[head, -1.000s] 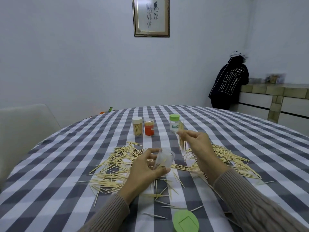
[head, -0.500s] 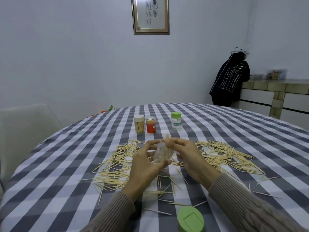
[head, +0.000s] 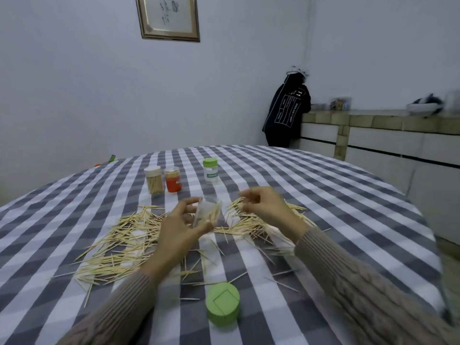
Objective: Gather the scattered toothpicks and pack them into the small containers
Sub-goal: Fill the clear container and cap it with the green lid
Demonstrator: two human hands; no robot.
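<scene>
My left hand (head: 176, 230) grips a small clear container (head: 207, 212), tilted just above the table, with a bunch of toothpicks showing inside it. My right hand (head: 266, 205) hovers a little to the right of the container's mouth; its fingers are loosely curled and blurred, and I see nothing between them. Scattered toothpicks lie in one heap on the left (head: 119, 245) and another under my right hand (head: 249, 220), with loose ones in front of both wrists. A green lid (head: 222, 303) lies near the front edge.
On the checked tablecloth (head: 323, 195) behind the heaps stand a white-capped jar of toothpicks (head: 154, 180), an orange jar (head: 173, 179) and a green-capped jar (head: 210, 170). A counter (head: 373, 135) with a dark jacket (head: 286, 113) lies beyond the table's right side.
My right hand brought a pinch of toothpicks to the container, left them inside and drew back to the right. My left hand kept holding the container.
</scene>
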